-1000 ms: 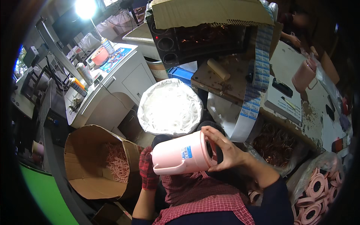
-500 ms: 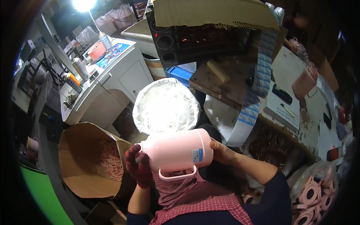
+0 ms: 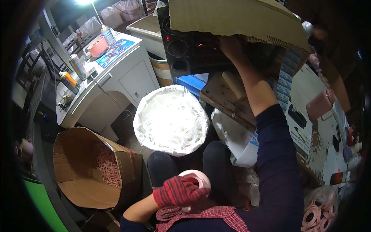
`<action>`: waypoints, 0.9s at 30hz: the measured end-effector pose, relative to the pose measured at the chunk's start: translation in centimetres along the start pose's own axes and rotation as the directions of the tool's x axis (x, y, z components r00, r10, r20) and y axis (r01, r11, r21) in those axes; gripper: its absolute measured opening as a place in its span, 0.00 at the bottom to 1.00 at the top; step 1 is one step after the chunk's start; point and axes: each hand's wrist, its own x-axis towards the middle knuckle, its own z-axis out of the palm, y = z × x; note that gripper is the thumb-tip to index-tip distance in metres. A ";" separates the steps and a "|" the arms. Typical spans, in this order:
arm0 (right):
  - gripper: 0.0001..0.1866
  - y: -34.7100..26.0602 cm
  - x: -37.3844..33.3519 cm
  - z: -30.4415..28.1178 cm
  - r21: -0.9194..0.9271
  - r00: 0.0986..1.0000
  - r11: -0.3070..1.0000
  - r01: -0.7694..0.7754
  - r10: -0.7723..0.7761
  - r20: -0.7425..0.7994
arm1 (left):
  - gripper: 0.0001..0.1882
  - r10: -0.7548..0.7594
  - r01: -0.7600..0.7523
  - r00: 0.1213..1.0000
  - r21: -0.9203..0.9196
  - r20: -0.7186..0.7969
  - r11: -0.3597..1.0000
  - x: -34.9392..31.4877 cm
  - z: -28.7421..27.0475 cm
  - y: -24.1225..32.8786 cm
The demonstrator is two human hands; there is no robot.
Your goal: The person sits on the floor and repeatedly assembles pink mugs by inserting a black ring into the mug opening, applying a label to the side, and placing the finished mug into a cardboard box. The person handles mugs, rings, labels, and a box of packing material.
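In my lap stands the pink jug (image 3: 200, 176), its round open mouth facing up. My left hand (image 3: 178, 192), in a red and dark striped glove, is closed round the jug near its neck and covers much of it. Bare and stretched far forward, my right hand (image 3: 231, 43) reaches into the black oven-like heater (image 3: 178, 50) below a cardboard flap (image 3: 232, 17). Its fingers are hidden in the dark opening, so I cannot see whether they hold anything. A small red light and dim orange glints show on the heater.
A white-lined tub (image 3: 140, 133) of clear rings stands before my knees. Left of it lies a cardboard box (image 3: 71, 170) with pink strips. A wooden board (image 3: 216, 91) bears a pale roll (image 3: 233, 85). Another pink jug (image 3: 320, 105) stands on the right table; bagged pink rings (image 3: 319, 212) lie below.
My right hand has let go of the jug and reached forward into the heater. The jug has turned from lying sideways to mouth-up and come down into my lap with my left hand.
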 end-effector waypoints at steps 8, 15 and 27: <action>0.10 1.1 -0.6 -0.8 -0.151 0.998 0.988 0.022 -0.012 0.069 | 0.19 -0.072 0.100 0.924 0.055 -0.375 0.993 -2.5 2.1 0.0; 0.12 -12.6 -9.6 -21.3 0.660 0.639 -0.307 -0.686 0.178 0.748 | 0.30 -0.464 0.334 0.683 -0.324 -0.564 0.885 -3.2 4.9 0.2; 0.23 -24.6 -19.8 -32.9 0.650 0.653 0.190 -0.736 -0.055 0.756 | 0.48 -0.784 -0.062 0.512 -0.925 -0.352 0.375 -3.6 7.7 3.4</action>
